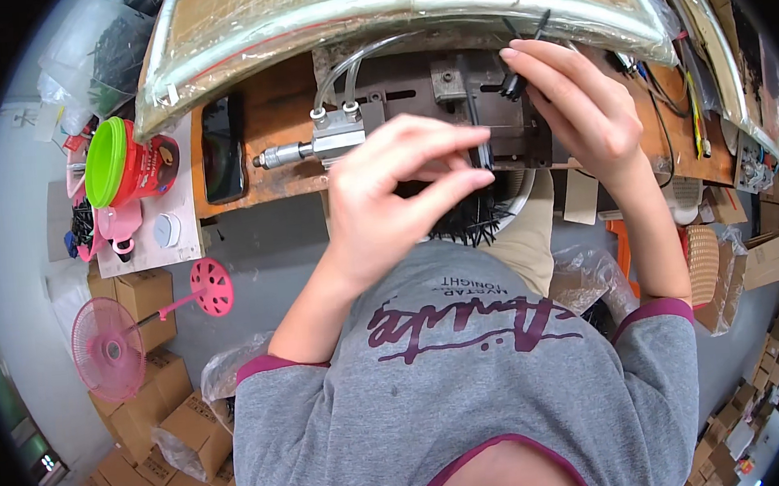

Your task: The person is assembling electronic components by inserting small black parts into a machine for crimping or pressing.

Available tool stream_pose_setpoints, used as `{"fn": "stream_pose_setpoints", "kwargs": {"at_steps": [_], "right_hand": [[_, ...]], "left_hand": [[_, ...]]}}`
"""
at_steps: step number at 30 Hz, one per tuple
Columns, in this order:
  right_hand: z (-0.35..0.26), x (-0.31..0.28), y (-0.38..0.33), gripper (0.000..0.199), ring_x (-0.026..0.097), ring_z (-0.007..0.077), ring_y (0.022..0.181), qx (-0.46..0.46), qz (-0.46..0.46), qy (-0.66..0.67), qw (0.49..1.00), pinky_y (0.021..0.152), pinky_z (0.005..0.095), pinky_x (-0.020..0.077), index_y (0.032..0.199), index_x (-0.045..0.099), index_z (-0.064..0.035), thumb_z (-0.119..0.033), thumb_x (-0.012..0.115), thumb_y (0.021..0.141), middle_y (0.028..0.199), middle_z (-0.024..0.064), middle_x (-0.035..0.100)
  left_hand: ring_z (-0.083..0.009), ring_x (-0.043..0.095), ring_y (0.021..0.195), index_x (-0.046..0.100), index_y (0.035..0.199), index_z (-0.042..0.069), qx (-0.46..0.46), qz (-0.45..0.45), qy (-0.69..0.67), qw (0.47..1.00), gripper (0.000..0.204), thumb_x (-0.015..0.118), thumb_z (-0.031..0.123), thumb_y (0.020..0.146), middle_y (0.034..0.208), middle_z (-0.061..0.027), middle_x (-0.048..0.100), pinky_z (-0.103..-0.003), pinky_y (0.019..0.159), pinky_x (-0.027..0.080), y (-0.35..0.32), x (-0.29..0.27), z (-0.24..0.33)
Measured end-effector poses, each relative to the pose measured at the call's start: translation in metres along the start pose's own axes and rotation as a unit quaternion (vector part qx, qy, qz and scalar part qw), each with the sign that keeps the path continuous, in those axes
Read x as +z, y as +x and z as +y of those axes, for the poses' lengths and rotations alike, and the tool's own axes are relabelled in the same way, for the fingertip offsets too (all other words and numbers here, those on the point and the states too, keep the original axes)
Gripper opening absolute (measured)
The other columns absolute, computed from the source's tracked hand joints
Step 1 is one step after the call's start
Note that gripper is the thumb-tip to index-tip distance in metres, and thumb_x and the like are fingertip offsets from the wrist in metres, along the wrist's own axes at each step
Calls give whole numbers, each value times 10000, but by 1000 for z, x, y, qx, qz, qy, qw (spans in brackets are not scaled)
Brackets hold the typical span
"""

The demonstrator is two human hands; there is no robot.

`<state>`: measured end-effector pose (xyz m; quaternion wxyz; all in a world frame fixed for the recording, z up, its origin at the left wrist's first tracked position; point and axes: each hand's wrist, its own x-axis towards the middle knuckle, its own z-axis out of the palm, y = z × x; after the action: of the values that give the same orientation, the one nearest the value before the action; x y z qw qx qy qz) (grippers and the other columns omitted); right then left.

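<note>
My right hand (583, 103) is raised over the bench at the right, its fingers closed round several thin black rods (514, 84) that stick out past the fingertips. My left hand (404, 188) reaches in from the left, thumb and forefinger curled about a slim black rod (483, 153) at the front of the metal fixture (449, 80). Part of that rod is hidden by the fingertips. Below, between my body and the bench edge, a heap of black rods (471, 221) lies in a pale round container (524, 199).
An air cylinder (338, 131) with clear hoses (341, 70) sits left of the fixture. A plastic-covered panel (391, 13) overhangs the bench. A dark phone-like slab (223, 148), a red tub (157, 167) and a pink fan (110, 348) stand left; cables (659, 98) hang right.
</note>
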<state>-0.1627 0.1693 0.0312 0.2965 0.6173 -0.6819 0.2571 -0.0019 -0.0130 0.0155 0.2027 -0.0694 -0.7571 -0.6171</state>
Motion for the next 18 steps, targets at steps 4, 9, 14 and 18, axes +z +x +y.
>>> {"fn": "stream_pose_setpoints", "kwargs": {"at_steps": [4,9,14,18], "right_hand": [[-11,1,-16,321,691,268,898,72,75,-11,995,747,334,582,1050,712,25,131,683,749,1077,141,676],[-30,8,-33,361,665,220,848,128,105,3,986,689,301,557,1052,737,10,151,696,722,1004,106,628],[-40,9,-46,382,665,212,806,124,83,-24,988,653,310,546,1064,738,4,139,714,707,974,106,639],[-48,13,-55,399,673,219,764,115,54,-21,992,621,319,551,1076,737,11,102,737,688,962,108,651]], "left_hand": [[-214,693,911,731,1034,22,85,-25,276,957,298,796,21,744,1171,-119,666,-309,771,582,-29,16,-32],[-232,695,927,712,979,16,141,-39,414,899,246,767,49,741,1272,-118,664,-326,773,571,-38,30,-62],[-214,705,817,720,966,29,144,-60,444,883,242,775,92,738,1226,-114,692,-315,722,561,-30,31,-59],[-217,712,805,723,973,37,113,-81,448,883,251,781,120,744,1209,-105,700,-309,701,560,-29,29,-57]]}}
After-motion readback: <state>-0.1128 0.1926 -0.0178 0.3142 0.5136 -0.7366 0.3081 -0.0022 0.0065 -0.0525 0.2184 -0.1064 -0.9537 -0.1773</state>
